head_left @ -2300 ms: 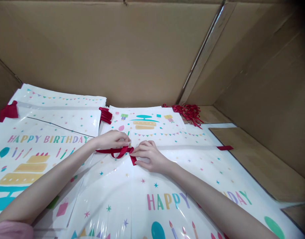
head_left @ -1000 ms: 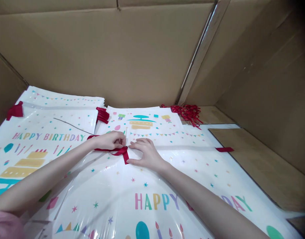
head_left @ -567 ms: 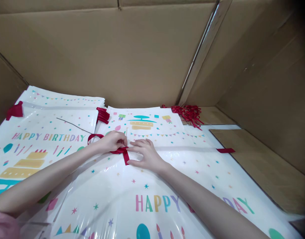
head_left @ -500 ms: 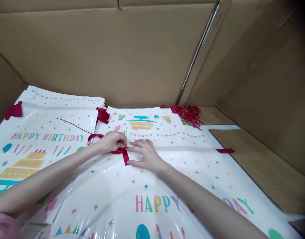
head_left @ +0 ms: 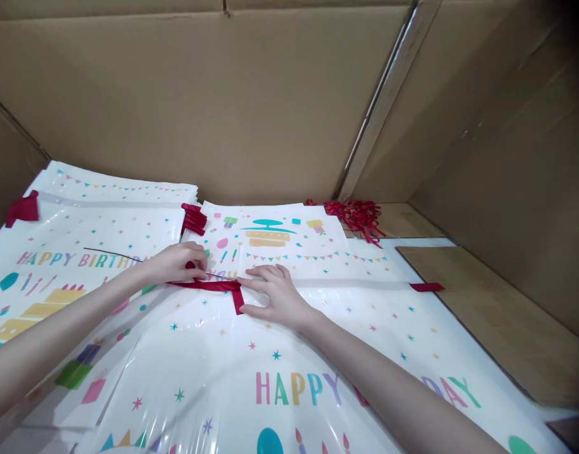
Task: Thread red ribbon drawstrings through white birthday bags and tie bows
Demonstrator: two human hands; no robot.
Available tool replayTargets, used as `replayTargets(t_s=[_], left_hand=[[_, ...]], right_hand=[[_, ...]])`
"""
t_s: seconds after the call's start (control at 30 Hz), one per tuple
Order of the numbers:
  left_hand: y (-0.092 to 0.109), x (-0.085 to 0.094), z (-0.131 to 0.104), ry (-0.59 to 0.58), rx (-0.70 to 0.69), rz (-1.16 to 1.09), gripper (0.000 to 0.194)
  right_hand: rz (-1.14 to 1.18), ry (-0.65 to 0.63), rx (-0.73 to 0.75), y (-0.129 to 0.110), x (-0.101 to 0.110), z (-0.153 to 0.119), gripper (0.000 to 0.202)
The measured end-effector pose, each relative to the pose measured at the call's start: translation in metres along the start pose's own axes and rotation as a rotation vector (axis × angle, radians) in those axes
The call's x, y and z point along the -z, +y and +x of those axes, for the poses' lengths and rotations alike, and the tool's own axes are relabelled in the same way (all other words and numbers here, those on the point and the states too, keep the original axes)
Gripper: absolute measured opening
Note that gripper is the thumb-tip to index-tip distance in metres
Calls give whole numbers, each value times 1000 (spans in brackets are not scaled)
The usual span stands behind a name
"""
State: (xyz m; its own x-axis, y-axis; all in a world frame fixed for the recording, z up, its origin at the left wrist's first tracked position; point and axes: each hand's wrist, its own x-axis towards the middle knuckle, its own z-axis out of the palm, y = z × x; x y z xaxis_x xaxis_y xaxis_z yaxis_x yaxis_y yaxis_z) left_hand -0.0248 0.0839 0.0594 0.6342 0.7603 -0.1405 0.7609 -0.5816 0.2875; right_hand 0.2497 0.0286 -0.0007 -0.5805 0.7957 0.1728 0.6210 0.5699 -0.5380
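My left hand (head_left: 183, 261) pinches a red ribbon (head_left: 213, 285) together with a thin dark wire (head_left: 112, 254), which sticks out on both sides of the fingers. The ribbon runs taut to the right, then a short end hangs down near my right fingertips. My right hand (head_left: 275, 294) has its fingers spread and rests on the white printed bag (head_left: 242, 366), fingertips at the ribbon's bend. A pale band runs across this bag to a red ribbon end (head_left: 427, 287) at its right edge.
At the left lies a stack of birthday-print bags (head_left: 123, 224) with red ribbon bunches at both upper corners. Behind my hands is another printed piece (head_left: 270, 230). Tangled red ribbons (head_left: 360, 217) lie at the back. Cardboard walls (head_left: 199, 101) rise behind, and a cardboard sheet (head_left: 487, 321) lies right.
My left hand has moved left, drawing the ribbon from a loop into a straight line. The wire has shifted left with it. My right hand has stayed almost still.
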Motion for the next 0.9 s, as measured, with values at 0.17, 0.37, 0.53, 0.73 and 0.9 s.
replayTargets(t_s=[0.17, 0.37, 0.53, 0.73, 0.9], left_hand=[[-1, -3, -2, -59, 66, 25, 28], [6, 0, 5, -189, 46, -5, 28], [7, 4, 11, -151, 26, 42, 27], [28, -2, 30, -136, -62, -55, 27], [39, -12, 41, -121, -144, -126, 27]], right_hand=[[-7, 2, 21, 1, 0, 0, 53], [-16, -11, 17, -2, 1, -1, 51], [-24, -15, 19, -3, 1, 0, 51], [-39, -15, 24, -1, 0, -1, 51], [-28, -9, 40, 0, 1, -1, 49]])
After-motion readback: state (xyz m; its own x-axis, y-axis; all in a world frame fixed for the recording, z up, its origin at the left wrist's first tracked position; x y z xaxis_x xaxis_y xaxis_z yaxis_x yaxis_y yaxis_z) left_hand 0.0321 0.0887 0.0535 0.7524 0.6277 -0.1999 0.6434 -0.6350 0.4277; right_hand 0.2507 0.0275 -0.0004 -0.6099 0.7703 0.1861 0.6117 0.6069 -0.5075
